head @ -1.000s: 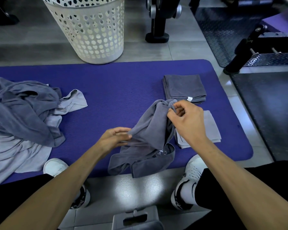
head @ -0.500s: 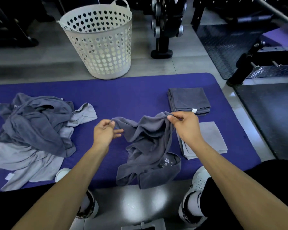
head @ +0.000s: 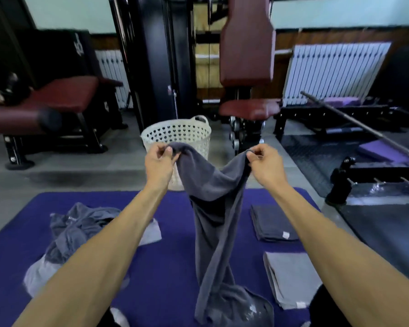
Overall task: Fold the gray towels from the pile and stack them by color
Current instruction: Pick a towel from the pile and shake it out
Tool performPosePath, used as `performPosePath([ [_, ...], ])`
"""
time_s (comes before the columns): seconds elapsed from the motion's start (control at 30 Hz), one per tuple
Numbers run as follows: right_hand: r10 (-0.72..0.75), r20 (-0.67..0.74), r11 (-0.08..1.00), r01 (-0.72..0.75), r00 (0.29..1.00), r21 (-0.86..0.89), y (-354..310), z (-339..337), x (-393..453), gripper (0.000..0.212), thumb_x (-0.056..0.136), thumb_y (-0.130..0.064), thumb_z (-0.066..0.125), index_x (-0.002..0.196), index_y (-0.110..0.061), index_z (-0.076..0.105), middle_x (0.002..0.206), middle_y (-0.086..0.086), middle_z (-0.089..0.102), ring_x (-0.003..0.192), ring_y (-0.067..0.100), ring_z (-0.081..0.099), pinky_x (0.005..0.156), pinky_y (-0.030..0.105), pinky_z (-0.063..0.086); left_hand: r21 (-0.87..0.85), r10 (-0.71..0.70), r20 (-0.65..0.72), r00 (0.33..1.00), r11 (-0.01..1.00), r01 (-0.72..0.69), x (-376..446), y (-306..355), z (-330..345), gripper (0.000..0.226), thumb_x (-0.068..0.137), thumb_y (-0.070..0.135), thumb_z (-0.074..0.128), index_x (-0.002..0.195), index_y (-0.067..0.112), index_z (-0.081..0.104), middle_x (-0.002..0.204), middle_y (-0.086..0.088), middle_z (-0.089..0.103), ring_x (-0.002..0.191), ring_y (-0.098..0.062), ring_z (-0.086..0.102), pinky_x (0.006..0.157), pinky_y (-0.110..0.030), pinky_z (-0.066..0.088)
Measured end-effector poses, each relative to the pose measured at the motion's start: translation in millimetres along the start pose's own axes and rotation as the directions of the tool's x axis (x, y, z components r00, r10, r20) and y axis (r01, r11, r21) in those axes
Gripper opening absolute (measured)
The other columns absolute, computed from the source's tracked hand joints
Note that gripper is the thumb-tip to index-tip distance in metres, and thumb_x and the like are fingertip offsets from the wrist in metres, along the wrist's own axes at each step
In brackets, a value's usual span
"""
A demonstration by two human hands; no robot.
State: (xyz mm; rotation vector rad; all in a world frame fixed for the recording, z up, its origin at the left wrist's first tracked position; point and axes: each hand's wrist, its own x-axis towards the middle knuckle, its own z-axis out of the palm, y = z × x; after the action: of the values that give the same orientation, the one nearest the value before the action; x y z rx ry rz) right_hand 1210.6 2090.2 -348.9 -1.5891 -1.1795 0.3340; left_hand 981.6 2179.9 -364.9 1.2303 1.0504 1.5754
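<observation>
Towel (head: pixel 213 208) now lifted off mat (head: pixel 170 232), stretched between left hand (head: pixel 158 161) and right hand (head: pixel 265 161), fingers pinching top corners. Still twisted; needs shaking flat before folding.

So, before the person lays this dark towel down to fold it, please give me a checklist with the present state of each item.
1. Left hand pinches one corner: ok.
2. Right hand pinches the other corner: ok.
3. Dark gray towel hangs flat: not ok, twisted, lower end bunched.
4. Bare purple mat in front: ok.
5. Dark folded stack apart from light folded stack: ok.
6. Pile still holds towels: ok.
</observation>
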Motion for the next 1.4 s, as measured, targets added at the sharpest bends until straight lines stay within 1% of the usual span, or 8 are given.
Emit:
performPosePath([
  [0.23, -0.303, -0.287, 0.941, 0.334, 0.909, 0.063, -145.5, -53.7, 33.3, 0.015, 0.101, -0.015, 0.050, 0.109, -0.010, 0.061, 0.102, 0.000, 0.062, 0.095, 0.015, 0.055, 0.082, 0.023, 0.040, -0.134, 0.363, -0.080, 0.929, 0.919, -0.370, 29.3, 154.3, 18.4, 0.021, 0.099, 0.005, 0.053, 0.084, 0.019, 0.057, 0.085, -0.001, 0.063, 0.086, -0.011, 0.065, 0.088, -0.027, 0.053],
  [0.53, -0.541, -0.599, 0.767, 0.638, 0.590, -0.065, -250.9, -100.7, 42.5, 0.013, 0.098, -0.006, 0.050, 0.104, -0.002, 0.061, 0.105, 0.009, 0.063, 0.095, 0.016, 0.054, 0.084, 0.018, 0.038, -0.233, 0.545, -0.276, 0.791, 0.761, -0.605, 33.2, 280.5, 36.6, 0.018, 0.093, 0.016, 0.059, 0.081, 0.029, 0.060, 0.081, 0.005, 0.061, 0.085, -0.015, 0.062, 0.087, -0.030, 0.053],
  [0.67, -0.500, -0.554, 0.822, 0.567, 0.665, -0.062, -261.2, -114.5, 45.8, 0.010, 0.099, -0.007, 0.048, 0.102, -0.007, 0.057, 0.099, 0.001, 0.056, 0.091, 0.017, 0.051, 0.081, 0.027, 0.041, -0.097, 0.568, -0.149, 0.809, 0.806, -0.584, 38.0, 293.5, 33.6, 0.023, 0.095, 0.012, 0.060, 0.079, 0.028, 0.057, 0.080, 0.006, 0.062, 0.084, -0.015, 0.062, 0.085, -0.030, 0.054],
  [0.8, -0.481, -0.542, 0.835, 0.548, 0.689, -0.046, -263.6, -123.3, 51.3, 0.009, 0.099, -0.008, 0.049, 0.101, -0.007, 0.057, 0.099, 0.004, 0.057, 0.090, 0.017, 0.049, 0.079, 0.027, 0.038, -0.072, 0.533, -0.130, 0.836, 0.836, -0.544, 47.3, 298.0, 29.9, 0.023, 0.095, 0.014, 0.060, 0.077, 0.029, 0.057, 0.081, 0.005, 0.063, 0.085, -0.019, 0.065, 0.092, -0.047, 0.055],
  [0.97, -0.443, -0.560, 0.853, 0.521, 0.700, -0.025, -263.6, -125.9, 56.0, 0.007, 0.101, -0.012, 0.046, 0.095, -0.015, 0.049, 0.096, 0.005, 0.057, 0.089, 0.019, 0.052, 0.079, 0.032, 0.042, -0.085, 0.523, -0.161, 0.837, 0.837, -0.540, 41.7, 299.3, 39.5, 0.021, 0.097, 0.015, 0.059, 0.080, 0.028, 0.057, 0.085, 0.004, 0.063, 0.086, -0.015, 0.064, 0.093, -0.042, 0.055],
  [1.1, -0.495, -0.625, 0.806, 0.588, 0.604, -0.070, -259.7, -122.3, 61.3, 0.010, 0.101, -0.012, 0.045, 0.098, -0.009, 0.054, 0.096, 0.004, 0.056, 0.086, 0.016, 0.049, 0.076, 0.024, 0.039, -0.183, 0.494, -0.162, 0.854, 0.836, -0.518, 34.1, 312.8, 51.5, 0.016, 0.099, 0.015, 0.057, 0.084, 0.021, 0.057, 0.084, 0.000, 0.063, 0.074, -0.014, 0.067, 0.067, -0.027, 0.060],
  [1.2, -0.490, -0.675, 0.786, 0.615, 0.552, -0.069, -254.1, -116.5, 68.9, 0.012, 0.100, -0.010, 0.046, 0.098, -0.005, 0.056, 0.094, 0.002, 0.055, 0.084, 0.013, 0.048, 0.074, 0.016, 0.034, -0.184, 0.468, -0.168, 0.868, 0.850, -0.494, 38.6, 313.8, 57.2, 0.016, 0.099, 0.021, 0.059, 0.083, 0.021, 0.058, 0.062, 0.005, 0.061, 0.047, -0.009, 0.058, 0.040, -0.022, 0.046],
  [1.4, -0.404, -0.575, 0.882, 0.470, 0.712, -0.038, -229.6, -96.8, 103.3, 0.010, 0.100, -0.017, 0.044, 0.093, -0.015, 0.050, 0.096, 0.001, 0.056, 0.085, 0.016, 0.049, 0.074, 0.023, 0.034, 0.027, 0.458, -0.124, 0.880, 0.888, -0.459, 78.2, 272.2, 67.9, 0.016, 0.098, 0.020, 0.059, 0.082, 0.020, 0.063, 0.059, -0.001, 0.059, 0.041, -0.006, 0.053, 0.042, -0.022, 0.045],
])
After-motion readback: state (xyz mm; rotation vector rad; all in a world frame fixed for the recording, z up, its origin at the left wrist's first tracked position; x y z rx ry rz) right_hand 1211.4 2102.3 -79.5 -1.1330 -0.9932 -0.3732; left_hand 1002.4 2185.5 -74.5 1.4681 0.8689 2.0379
